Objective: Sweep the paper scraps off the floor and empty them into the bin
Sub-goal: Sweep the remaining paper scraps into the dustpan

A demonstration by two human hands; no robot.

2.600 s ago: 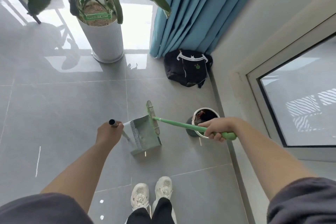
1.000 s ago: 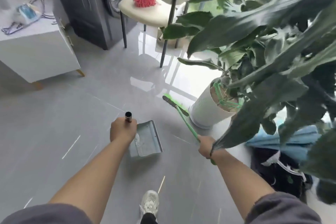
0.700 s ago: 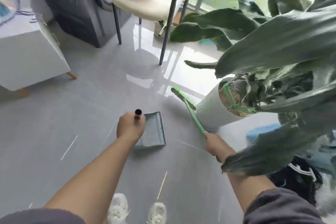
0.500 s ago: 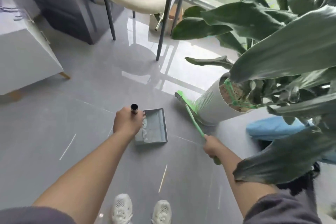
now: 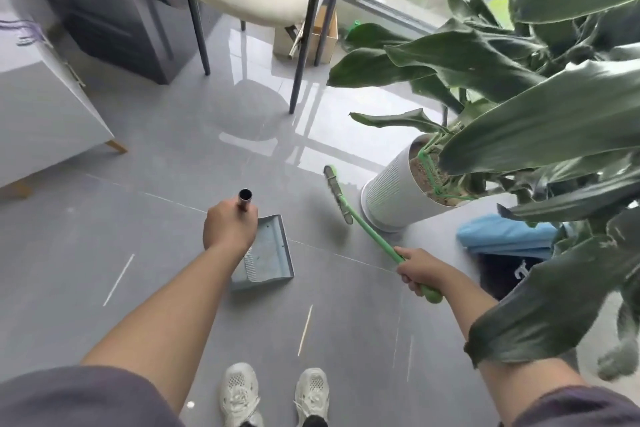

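Left hand (image 5: pixel 229 229) wrapped round dustpan handle (image 5: pixel 245 199); dustpan (image 5: pixel 268 250) on floor (image 5: pixel 156 218), mouth facing away. Right hand (image 5: pixel 420 270) clenched low on green broom (image 5: pixel 367 229) stick; head lifted beside plant pot (image 5: pixel 388 198). Small white scrap (image 5: pixel 189 404) by left shoe; bin not in view. We judge scraps featherlight, apt to scatter: sweep gently. We judge pan rigid, light: grip handle top.
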